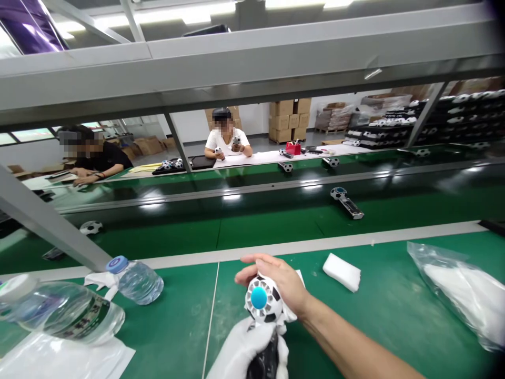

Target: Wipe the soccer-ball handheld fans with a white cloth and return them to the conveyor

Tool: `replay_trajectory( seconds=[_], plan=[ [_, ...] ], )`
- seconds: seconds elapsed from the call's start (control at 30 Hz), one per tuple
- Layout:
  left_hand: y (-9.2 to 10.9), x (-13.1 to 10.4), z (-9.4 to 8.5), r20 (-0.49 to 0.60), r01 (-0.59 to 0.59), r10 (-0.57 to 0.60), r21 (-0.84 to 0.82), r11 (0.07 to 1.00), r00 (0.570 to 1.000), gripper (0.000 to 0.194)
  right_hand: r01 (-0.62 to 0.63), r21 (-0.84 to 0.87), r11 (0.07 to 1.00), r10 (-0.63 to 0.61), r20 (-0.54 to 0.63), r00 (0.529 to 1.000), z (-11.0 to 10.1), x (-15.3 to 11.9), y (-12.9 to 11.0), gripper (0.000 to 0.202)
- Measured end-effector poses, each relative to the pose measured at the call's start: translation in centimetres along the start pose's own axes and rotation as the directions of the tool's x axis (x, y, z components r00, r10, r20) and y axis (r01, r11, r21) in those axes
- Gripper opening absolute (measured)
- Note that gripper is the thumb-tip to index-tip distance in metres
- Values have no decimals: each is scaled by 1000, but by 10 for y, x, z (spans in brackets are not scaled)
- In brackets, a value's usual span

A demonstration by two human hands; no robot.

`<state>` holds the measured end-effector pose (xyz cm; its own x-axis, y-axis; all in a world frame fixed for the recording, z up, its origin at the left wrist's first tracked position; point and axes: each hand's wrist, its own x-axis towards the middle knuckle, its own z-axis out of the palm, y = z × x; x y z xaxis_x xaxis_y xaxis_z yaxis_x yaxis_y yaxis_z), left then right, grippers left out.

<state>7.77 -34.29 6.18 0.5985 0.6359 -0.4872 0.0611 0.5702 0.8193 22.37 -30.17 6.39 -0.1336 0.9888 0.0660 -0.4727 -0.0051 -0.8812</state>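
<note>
In the head view, my left hand (244, 347), in a white glove, grips the dark handle of a handheld device with a soccer-ball head (269, 303). The ball end points up and shows a round blue centre ringed by pale segments. My bare right hand (282, 281) curls around the far side of the ball, its fingers bent to the left. Crumpled white cloth (290, 314) shows between that palm and the ball. Part of the right fingers is hidden behind the ball. A white foam-like block (342, 272) lies to the right of my hands.
Two water bottles, a large one (67, 310) and a small one (140, 281), lie at left. A clear bag of white material (465, 295) rests at right. Beyond a pale rail, a green conveyor (252, 231) carries similar devices (347, 202). Two people sit across; shelf beams cross overhead.
</note>
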Motion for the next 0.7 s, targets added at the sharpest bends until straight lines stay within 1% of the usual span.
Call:
replay_trajectory(
  seconds=[0.03, 0.07, 0.1, 0.13, 0.17, 0.2, 0.23, 0.27, 0.3, 0.33, 0.37, 0.4, 0.43, 0.5, 0.63, 0.7],
  plan=[
    [0, 1, -1, 16, 6, -5, -31, 1000, 1000, 32, 94, -152, 984, -105, -70, 992, 5, -5, 2, 30],
    [0, 2, -2, 30, 13, -11, -61, 998, 999, 32, 170, -339, 925, -209, -82, 974, 10, -10, 2, 30],
    [0, 3, -4, 42, 22, -18, -91, 996, 999, 33, 230, -512, 827, -294, -46, 955, 14, -13, 1, 30],
    [-1, 4, -5, 52, 33, -27, -120, 992, 998, 33, 269, -638, 722, -342, 10, 940, 16, -15, 0, 31],
    [-1, 5, -7, 61, 45, -36, -147, 988, 997, 33, 280, -708, 649, -344, 56, 937, 17, -14, -2, 31],
    [-2, 5, -8, 70, 57, -45, -173, 983, 997, 32, 258, -726, 637, -305, 71, 950, 16, -12, -3, 32],
    [-2, 6, -10, 77, 69, -55, -198, 978, 996, 32, 205, -693, 691, -238, 50, 970, 14, -7, -4, 32],
    [-2, 7, -12, 84, 80, -63, -221, 972, 994, 32, 127, -607, 784, -147, 17, 989, 11, -1, -3, 31],
    [-2, 7, -14, 90, 91, -71, -243, 966, 993, 31, 36, -474, 880, -44, -7, 999, 7, 5, 0, 29],
    [-1, 7, -16, 96, 100, -77, -264, 959, 992, 31, -57, -306, 950, 52, -24, 998, 4, 11, 3, 28],
    [-1, 8, -19, 100, 107, -82, -284, 953, 992, 31, -136, -132, 982, 132, -40, 990, 0, 17, 7, 28],
    [0, 8, -21, 102, 112, -85, -303, 946, 991, 31, -191, 14, 981, 192, -59, 980, -3, 21, 11, 30],
    [0, 7, -23, 101, 116, -88, -320, 940, 991, 31, -218, 117, 969, 229, -91, 969, -6, 24, 15, 32],
    [1, 6, -27, 89, 118, -93, -349, 930, 992, 32, -211, 219, 953, 253, -187, 949, -10, 25, 23, 37],
    [-1, 5, -36, 12, 99, -103, -387, 917, 995, 30, -138, 262, 955, 230, -368, 901, -12, 16, 37, 36],
    [0, 4, -40, -35, 82, -105, -398, 914, 994, 30, -97, 249, 964, 201, -439, 876, -10, 8, 45, 36]
  ],
)
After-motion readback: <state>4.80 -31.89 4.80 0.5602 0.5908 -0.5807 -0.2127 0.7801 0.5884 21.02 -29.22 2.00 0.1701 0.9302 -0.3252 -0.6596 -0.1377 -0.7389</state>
